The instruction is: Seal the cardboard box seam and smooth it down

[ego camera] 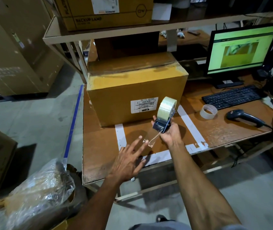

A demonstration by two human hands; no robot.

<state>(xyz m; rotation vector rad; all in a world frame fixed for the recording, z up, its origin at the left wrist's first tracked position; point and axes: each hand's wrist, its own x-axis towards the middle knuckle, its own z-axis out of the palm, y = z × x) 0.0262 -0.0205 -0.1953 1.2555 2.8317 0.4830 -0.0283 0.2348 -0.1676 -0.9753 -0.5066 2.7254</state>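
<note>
A brown cardboard box (129,90) with a white label on its near side stands on the brown worktable (102,153); clear tape runs across its top seam. My right hand (170,131) grips a dark tape dispenser (164,117) loaded with a clear tape roll, held in front of the box's lower right corner. A short strip of clear tape (150,141) stretches from the dispenser toward my left hand (129,158). Its fingers are spread, and the fingertips touch the loose tape end above the table.
A spare tape roll (208,111), barcode scanner (244,117), keyboard (232,98) and lit monitor (242,50) sit at the right. A shelf with a carton (105,14) hangs above the box. Large cartons and a plastic-wrapped bundle (37,195) stand on the floor at the left.
</note>
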